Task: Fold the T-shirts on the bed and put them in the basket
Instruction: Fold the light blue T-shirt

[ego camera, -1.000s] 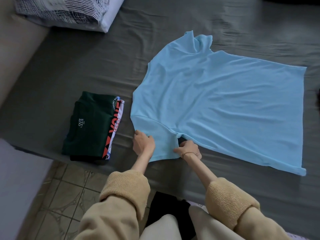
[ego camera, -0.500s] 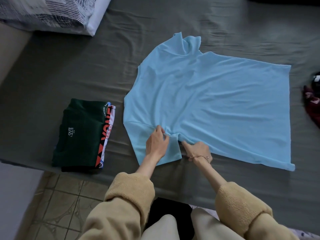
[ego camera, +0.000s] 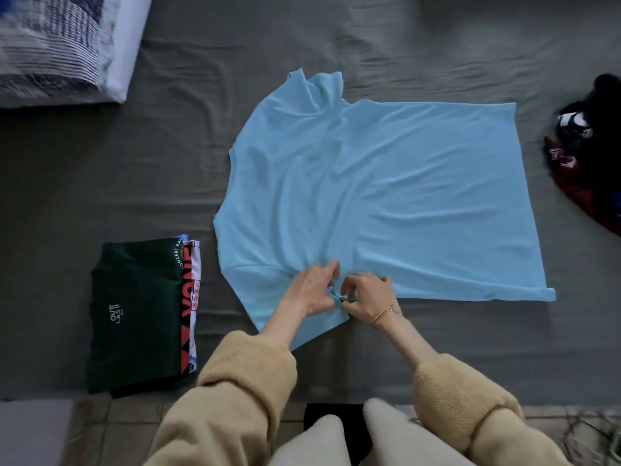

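**Tidying the near sleeve of the blue shirt**

At the far left a striped pillow [ego camera: 57,45] is lying at the top of the grey bed [ego camera: 100,169]. Below it, near the bed's edge, a folded stack [ego camera: 141,314] is sitting — a dark green shirt on top, with a white and red one peeking out on its right side.

Next comes the light blue T-shirt [ego camera: 386,196], lying spread out flat in the middle of the bed with its neck pointing left. The left hand [ego camera: 311,292] and the right hand [ego camera: 366,294] are meeting at the near armpit. Both are curling their fingers and pinching a small bit of blue cloth between them, close together, almost touching.

To do this step well, I think the hands need to be pulling the sleeve seam straight and pressing it flat, so the fold is coming out neat — no bumps hiding under it. Slow, gentle tugs look best, because this thin cloth is wrinkling easily.

At the far right a dark pile of clothes [ego camera: 584,163] is waiting, well apart from the blue shirt.

No basket is showing anywhere here, so I cannot tell what is in it. The folded stack is sitting on the bed, not in a basket.
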The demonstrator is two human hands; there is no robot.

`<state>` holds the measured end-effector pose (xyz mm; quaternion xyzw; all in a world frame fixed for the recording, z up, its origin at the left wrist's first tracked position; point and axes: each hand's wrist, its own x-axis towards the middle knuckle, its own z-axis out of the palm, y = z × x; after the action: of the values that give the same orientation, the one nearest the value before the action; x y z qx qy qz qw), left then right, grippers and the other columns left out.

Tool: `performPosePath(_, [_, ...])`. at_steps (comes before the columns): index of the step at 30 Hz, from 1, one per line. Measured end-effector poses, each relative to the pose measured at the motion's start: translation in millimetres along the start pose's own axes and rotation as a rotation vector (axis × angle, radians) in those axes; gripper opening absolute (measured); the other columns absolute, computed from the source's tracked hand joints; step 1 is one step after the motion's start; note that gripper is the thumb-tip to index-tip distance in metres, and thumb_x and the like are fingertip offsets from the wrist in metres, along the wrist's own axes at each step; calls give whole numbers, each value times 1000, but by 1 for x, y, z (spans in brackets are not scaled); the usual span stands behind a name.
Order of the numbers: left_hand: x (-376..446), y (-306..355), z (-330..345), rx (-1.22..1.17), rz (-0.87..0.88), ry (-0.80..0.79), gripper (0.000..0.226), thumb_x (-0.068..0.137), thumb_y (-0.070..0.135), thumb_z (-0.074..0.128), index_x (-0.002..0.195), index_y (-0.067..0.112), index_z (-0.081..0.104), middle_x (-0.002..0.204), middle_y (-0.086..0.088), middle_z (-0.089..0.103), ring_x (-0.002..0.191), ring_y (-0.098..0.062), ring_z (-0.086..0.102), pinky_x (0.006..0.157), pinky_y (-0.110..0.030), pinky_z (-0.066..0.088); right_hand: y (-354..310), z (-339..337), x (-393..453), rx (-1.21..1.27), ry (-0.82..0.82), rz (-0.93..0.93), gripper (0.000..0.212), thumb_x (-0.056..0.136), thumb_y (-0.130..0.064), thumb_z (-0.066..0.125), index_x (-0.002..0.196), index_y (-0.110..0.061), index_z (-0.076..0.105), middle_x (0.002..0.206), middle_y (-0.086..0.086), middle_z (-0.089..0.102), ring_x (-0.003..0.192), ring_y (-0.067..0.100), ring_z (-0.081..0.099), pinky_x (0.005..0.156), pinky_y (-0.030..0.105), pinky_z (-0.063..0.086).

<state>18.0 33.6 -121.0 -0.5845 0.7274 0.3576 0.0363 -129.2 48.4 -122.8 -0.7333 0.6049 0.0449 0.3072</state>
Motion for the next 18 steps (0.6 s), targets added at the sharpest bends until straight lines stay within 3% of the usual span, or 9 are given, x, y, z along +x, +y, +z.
performPosePath(3, [4,1,-7,-4,17,-26,17,74,14,57,89,15,63,90,-9,61,94,-26,56,68,-26,37,-4,0,-1,92,-56,1,37,65,-58,33,81,-29,48,88,-9,62,96,14,58,76,29,26])
performPosePath(4, [5,0,-8,-11,19,-31,19,75,14,57,92,13,66,93,-10,62,95,-26,56,70,-26,38,-5,1,-1,99,-73,9,35,68,-58,35,81,-29,49,83,-10,59,95,13,59,76,29,26])
performPosePath(8, [8,-5,-6,-62,-3,-13,26,77,8,54,103,11,51,93,-9,64,88,-31,60,71,-34,44,-6,6,5,57,-68,72,9,85,-33,55,89,-26,58,93,-6,67,98,17,60,83,31,34])
performPosePath(14, [13,6,-6,22,45,-19,25,72,10,59,96,14,51,101,-4,56,96,-23,51,74,-27,34,5,-7,8,89,-135,173,19,81,-32,58,96,-20,61,99,3,69,98,25,60,80,30,41])
performPosePath(18, [32,24,-5,34,56,-78,17,72,13,58,88,16,58,99,-4,60,96,-26,57,78,-29,41,35,-25,8,83,-73,290,19,82,-25,54,97,-19,63,103,5,68,100,27,60,77,28,41])
